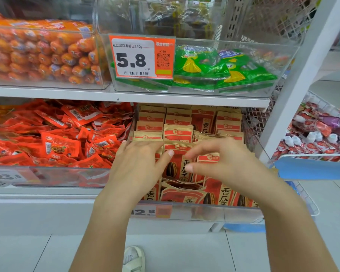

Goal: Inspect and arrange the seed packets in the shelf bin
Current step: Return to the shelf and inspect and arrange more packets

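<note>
Red-and-tan sunflower seed packets [178, 132] stand in rows inside a clear shelf bin [208, 212] on the lower shelf. One packet [179, 163] with a seed picture shows between my two hands. My left hand [139, 163] lies flat over the front-left packets, fingers spread, thumb touching that packet's top. My right hand [224, 161] hovers over the front-right packets with fingers curled and apart, holding nothing. Several front packets [185, 193] lean at loose angles.
Left of the seed bin is a bin of loose red snack packs [63, 138]. Above sit orange sausages [41, 54], green packs [224, 69] and a 5.8 price tag [141, 57]. A wire basket of red-white snacks [318, 132] stands at the right. A 12.8 tag [151, 212] fronts the bin.
</note>
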`<state>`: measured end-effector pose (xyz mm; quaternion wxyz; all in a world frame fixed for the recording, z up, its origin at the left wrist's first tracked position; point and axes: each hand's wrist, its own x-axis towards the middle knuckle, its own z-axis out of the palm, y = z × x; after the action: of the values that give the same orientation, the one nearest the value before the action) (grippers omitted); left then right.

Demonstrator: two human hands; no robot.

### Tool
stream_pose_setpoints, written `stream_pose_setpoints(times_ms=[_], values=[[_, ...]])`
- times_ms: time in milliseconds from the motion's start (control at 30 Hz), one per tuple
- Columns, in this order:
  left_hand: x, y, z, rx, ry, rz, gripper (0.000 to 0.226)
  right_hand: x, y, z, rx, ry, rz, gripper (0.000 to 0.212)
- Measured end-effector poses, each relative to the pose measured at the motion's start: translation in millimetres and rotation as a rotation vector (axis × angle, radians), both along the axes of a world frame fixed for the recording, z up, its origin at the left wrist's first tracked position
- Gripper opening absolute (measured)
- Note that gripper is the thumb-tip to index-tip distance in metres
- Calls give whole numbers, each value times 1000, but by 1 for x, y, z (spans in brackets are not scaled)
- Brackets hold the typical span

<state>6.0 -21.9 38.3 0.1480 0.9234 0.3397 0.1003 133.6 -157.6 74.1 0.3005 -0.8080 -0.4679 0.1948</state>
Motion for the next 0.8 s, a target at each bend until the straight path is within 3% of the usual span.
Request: stream_pose_setpoints(times_ms=[100, 200, 300, 500, 667, 800], values=[[0, -1, 0, 12, -7, 8, 51, -4, -2, -7, -206, -99, 15, 25], [1, -3, 0, 34, -32, 12, 50, -6, 0, -14, -254, -169, 45, 30], [2, -4, 1, 55, -57, 13, 46, -6, 5, -19, -169, -257, 16, 18], [6, -7, 2, 52, -122, -2, 40, 5, 18, -27, -94, -461, -78, 24], [5, -5, 0, 19, -183, -21, 34, 5, 23, -27, -54, -445, -100, 15], [4, -9, 5, -173, -453, -6, 43, 9, 22, -19, 161, -344, -140, 8]])
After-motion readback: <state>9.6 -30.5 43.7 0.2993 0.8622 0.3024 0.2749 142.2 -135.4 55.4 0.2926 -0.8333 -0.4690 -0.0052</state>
